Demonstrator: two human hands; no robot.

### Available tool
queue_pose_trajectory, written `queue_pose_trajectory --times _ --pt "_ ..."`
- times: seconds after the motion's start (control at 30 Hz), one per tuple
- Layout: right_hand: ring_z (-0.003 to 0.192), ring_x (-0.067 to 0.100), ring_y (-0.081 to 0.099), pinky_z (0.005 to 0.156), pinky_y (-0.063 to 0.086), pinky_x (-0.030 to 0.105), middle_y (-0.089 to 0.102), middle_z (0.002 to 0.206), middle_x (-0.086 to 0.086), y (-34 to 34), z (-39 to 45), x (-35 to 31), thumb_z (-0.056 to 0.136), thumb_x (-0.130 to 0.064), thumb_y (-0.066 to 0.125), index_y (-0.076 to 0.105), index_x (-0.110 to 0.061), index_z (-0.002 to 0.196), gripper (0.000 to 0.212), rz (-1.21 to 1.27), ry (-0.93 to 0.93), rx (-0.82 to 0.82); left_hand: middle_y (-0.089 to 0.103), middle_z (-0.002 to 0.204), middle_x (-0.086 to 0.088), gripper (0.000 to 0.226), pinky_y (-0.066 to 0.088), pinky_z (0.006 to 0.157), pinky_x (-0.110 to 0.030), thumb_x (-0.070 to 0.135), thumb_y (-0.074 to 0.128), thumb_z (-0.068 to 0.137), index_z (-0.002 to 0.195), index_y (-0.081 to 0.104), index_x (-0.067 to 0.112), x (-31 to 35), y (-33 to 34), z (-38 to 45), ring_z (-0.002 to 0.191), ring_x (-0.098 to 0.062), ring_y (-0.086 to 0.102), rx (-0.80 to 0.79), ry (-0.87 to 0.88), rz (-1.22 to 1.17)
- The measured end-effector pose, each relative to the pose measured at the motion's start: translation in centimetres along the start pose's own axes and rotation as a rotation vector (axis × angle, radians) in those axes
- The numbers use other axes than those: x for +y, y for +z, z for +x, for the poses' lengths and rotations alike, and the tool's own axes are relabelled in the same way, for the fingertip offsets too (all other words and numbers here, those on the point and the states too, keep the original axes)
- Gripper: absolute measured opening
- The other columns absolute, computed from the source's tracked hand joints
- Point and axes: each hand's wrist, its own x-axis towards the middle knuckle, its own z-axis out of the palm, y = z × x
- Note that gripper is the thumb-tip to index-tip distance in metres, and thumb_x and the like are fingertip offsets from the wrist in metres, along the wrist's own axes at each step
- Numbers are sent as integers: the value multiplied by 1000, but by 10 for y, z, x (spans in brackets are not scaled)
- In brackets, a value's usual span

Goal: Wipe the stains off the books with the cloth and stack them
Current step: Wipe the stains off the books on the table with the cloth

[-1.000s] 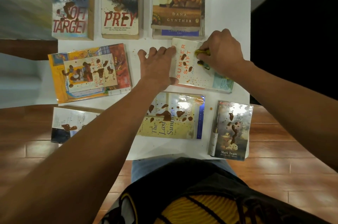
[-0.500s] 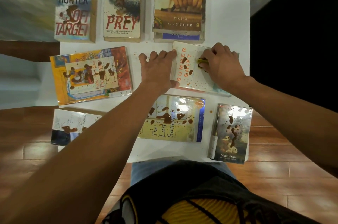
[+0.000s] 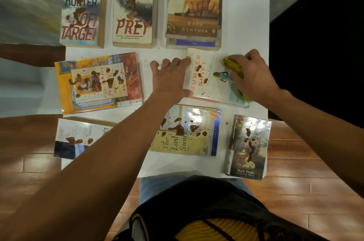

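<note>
Currently: white surface [image 3: 246, 14] carries nine-odd paperbacks laid flat, most blotched with brown stains. Far right corner holds the only stack [image 3: 194, 4], "Crossing on the Paris" on top of at least one other book; its cover looks clean, so judged done. Largest unwiped item: the orange-bordered book [image 3: 98, 83] at mid left, heavily spotted. Also stained: "Soft Target" [image 3: 80, 14], "Prey" [image 3: 133, 12], "The Last Summer" [image 3: 187, 132], the Mark Twain book [image 3: 249, 146] at near right edge, the Sagan book [image 3: 78, 138], partly hidden by the left forearm.

Work in hand: "Summer Shift" [image 3: 208, 77], mid right, just below the stack. Brown spots remain around its title; right part of cover looks cleaner.

Left hand [image 3: 171, 79]: fingers straight, flat, steadying the book's left edge. Right hand [image 3: 254, 75]: curled round the yellow-green cloth [image 3: 232, 66], pressing it onto the cover.

Estimate: early stage; seven books left.
</note>
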Motion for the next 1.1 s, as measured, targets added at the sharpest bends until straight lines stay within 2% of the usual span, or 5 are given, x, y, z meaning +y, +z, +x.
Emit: queue_pose_trajectory --times 0.1,0.23,0.37,0.63,1.1 --pt "98 16 46 89 38 24 49 116 10 -13 13 -4 101 -27 54 55 -21 138 38 154 47 -40 44 146 3 98 17 112 -51 56 79 76 153 23 31 0 0 -1 136 -26 38 3 1 -5" --pt "101 19 53 86 39 28 59 114 5 -10 21 -14 97 -39 59 63 -26 130 36 121 41 -133 45 146 3 98 17 112 -51 55 80 76 153 24 32 1 -1 -1 135 -26 38 -2 -2 -16" --pt "94 15 51 81 47 35 62 109 1 -5 24 -28 93 -48 64 69 -24 119 36 144 100 -86 45 145 4 99 18 112 -50 56 80 75 154 24 32 1 0 0 134 -25 39 0 -1 -16" --pt "100 25 62 73 35 32 66 113 2 0 30 -49 94 -48 61 69 -22 116 35 -143 -8 -44 46 145 3 99 18 112 -52 55 80 75 153 25 31 0 0 0 134 -26 40 4 0 -14" --pt "88 25 65 68 39 32 71 103 4 0 29 -55 93 -50 60 67 -18 107 36 -220 21 -61 46 145 3 99 18 111 -51 54 80 75 153 25 31 1 0 -1 135 -26 40 6 1 -21"
